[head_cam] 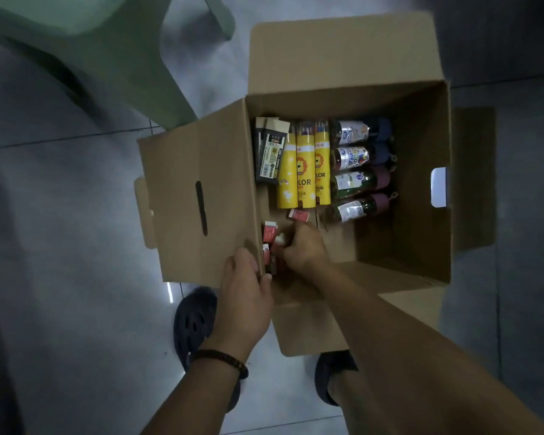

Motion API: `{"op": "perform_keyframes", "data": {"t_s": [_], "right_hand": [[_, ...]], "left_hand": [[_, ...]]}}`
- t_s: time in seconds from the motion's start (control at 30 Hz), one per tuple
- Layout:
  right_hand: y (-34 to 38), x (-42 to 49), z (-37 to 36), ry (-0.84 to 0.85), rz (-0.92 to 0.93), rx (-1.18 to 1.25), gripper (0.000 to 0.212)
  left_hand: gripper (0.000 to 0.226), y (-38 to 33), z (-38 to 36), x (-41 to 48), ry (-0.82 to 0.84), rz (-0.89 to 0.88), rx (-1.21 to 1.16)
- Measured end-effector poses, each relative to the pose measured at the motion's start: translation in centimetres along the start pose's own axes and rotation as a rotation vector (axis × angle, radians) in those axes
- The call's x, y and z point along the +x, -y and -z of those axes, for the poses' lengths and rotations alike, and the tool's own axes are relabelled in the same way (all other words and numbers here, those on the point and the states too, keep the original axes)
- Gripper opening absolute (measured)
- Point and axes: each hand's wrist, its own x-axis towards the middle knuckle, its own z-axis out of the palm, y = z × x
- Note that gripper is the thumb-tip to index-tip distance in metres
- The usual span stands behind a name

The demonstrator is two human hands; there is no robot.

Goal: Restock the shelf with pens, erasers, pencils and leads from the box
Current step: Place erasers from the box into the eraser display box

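Note:
An open cardboard box (405, 196) stands on the floor below me. Inside lie three yellow tubes of coloured pencils (305, 174), black flat packs (269, 152) at the left, several clear tubes with dark caps (358, 171) at the right, and small red erasers (270, 231) in the near left corner. One more red eraser (299, 215) lies beside the tubes. My left hand (245, 293) grips the edge of the box's left flap. My right hand (305, 249) is down inside the box, fingers curled around erasers in that corner.
A green plastic stool (85, 48) stands at the upper left on the grey tiled floor (60, 215). My two feet in dark shoes (195, 321) stand right against the box's near flap. The shelf is out of view.

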Motion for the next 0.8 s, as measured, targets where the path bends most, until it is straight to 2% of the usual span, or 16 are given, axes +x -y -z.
{"op": "perform_keyframes", "data": {"t_s": [0.13,0.23,0.3,0.4,0.47,0.57,0.6,0.7,0.8], "right_hand": [[0.6,-1.3,1.2,-0.087,0.000,0.142,0.033],[2.5,-4.8,3.9,-0.104,0.026,0.351,0.040],[4.5,-8.5,6.7,-0.063,0.079,0.450,0.035],[9.4,-15.7,11.9,0.017,0.215,0.523,0.023],[13.6,-21.0,15.5,0.102,0.276,0.524,0.023],[19.5,-28.3,20.0,0.153,0.339,0.491,0.044],[21.4,-30.5,21.4,0.143,0.361,0.479,0.045],[27.0,-37.8,25.6,0.106,0.454,0.368,0.027],[33.0,-46.8,29.1,0.101,0.579,0.185,0.015]], "left_hand": [[0.019,0.5,0.7,0.4,0.041,0.034,-0.064],[0.011,-0.5,3.0,-0.9,0.020,0.119,-0.210],[0.020,-2.1,5.5,-3.0,-0.004,0.167,-0.325],[0.019,-5.5,10.5,-6.8,0.032,0.182,-0.496],[0.024,-8.2,14.0,-9.5,0.110,0.180,-0.630],[0.033,-12.6,18.6,-14.3,0.139,0.120,-0.881],[0.036,-14.1,20.0,-16.2,0.131,0.089,-0.993],[0.039,-18.5,24.7,-23.0,0.130,0.055,-1.365],[0.042,-21.0,29.8,-31.2,0.058,-0.035,-1.529]]}}
